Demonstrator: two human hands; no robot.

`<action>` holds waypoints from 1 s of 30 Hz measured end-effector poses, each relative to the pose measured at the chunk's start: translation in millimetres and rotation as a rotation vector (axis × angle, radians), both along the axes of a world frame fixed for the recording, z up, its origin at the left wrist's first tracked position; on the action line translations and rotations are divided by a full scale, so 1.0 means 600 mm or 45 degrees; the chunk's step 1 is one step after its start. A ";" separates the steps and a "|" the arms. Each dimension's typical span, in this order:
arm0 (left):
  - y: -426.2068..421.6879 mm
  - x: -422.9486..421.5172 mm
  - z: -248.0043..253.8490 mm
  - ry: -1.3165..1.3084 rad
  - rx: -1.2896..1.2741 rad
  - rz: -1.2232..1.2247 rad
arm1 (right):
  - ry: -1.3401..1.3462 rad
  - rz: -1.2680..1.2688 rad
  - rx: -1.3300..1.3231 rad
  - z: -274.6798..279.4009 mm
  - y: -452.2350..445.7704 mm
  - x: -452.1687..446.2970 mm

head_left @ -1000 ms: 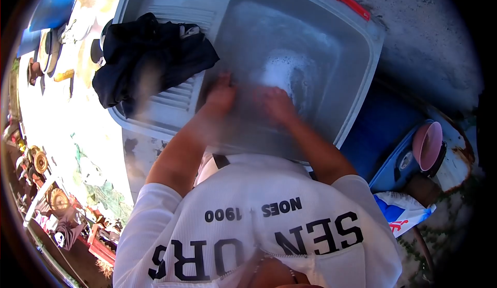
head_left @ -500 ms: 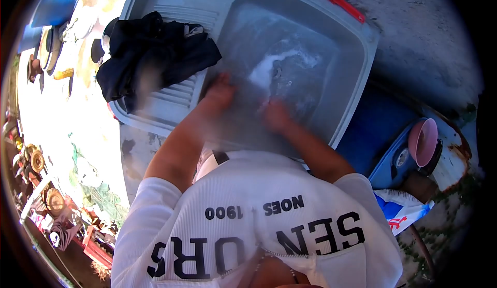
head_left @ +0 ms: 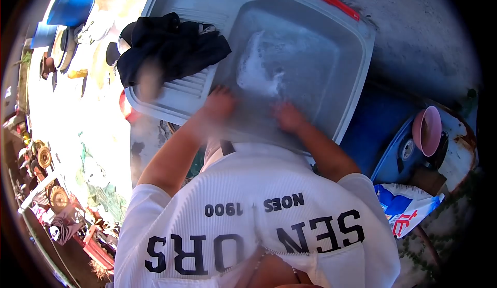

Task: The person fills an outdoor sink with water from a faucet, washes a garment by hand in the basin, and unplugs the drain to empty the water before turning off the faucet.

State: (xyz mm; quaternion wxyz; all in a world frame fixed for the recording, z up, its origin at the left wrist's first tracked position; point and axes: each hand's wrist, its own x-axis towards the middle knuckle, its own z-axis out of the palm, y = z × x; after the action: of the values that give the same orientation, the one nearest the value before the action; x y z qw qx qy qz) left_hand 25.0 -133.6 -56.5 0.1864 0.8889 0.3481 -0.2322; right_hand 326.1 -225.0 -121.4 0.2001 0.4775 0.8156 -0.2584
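Note:
A grey laundry sink (head_left: 357, 88) lies in front of me, with cloudy, foamy water (head_left: 259, 73) in its deep basin. My left hand (head_left: 220, 103) is at the basin's near left, beside the ridged washboard (head_left: 194, 85); its fingers look apart, with nothing visible in them. Low in the basin, near the foam, is my right hand (head_left: 289, 116), fingers outstretched and apparently holding nothing. A lens smudge blurs the area around both hands. Dark, bunched-up clothing (head_left: 173, 49) lies across the washboard side of the sink.
A red bar-shaped object (head_left: 335, 2) rests on the sink's far rim. To the right are a blue drum (head_left: 380, 125), a pink bowl (head_left: 427, 131) and a blue-and-white bag (head_left: 409, 205). Blue containers (head_left: 71, 6) and assorted clutter stand on the sunlit ground at left.
My hands have moved slightly apart, the right one shifting to the right. The foam has shifted and spread toward the basin's left side. The whole view has turned a little.

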 end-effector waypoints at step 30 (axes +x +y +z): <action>0.130 -0.025 0.002 -0.198 0.297 -0.274 | 0.133 -1.001 0.426 -0.075 0.176 -0.011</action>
State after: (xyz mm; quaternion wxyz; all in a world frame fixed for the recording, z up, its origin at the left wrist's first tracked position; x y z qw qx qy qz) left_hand 10.0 -55.6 -55.1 0.0826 0.9519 0.2600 -0.1393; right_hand 319.4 -119.5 -166.4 -0.0354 0.7641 0.6112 -0.2031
